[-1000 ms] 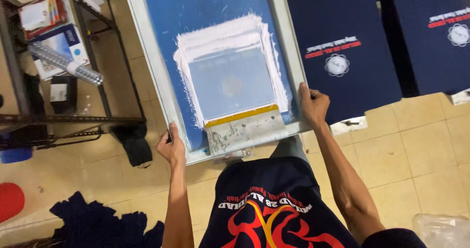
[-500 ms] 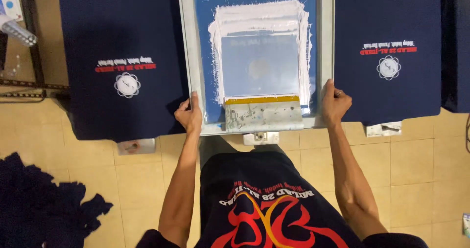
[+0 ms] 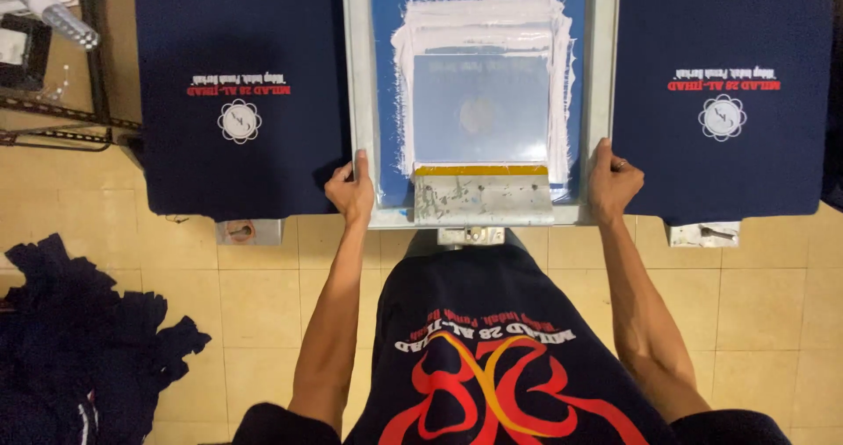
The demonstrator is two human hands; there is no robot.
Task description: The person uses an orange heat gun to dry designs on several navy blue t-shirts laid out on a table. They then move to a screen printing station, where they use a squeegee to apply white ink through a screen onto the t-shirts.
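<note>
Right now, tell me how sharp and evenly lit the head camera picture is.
Head view: mostly sharp, the prints on both dark shirts crisp; light is soft and even, with a small shadow beside the left hand on the screen frame; the right hand is clear; the heap of dark cloth on the floor loses detail.

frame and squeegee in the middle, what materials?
Frame: looks like bare metal, probably aluminium; pale grey, matte, straight rails. Squeegee: grey handle, metal or wood, scuffed and ink-speckled, with a yellow strip along its top. Left hand and right hand grip the frame's corners.
</note>
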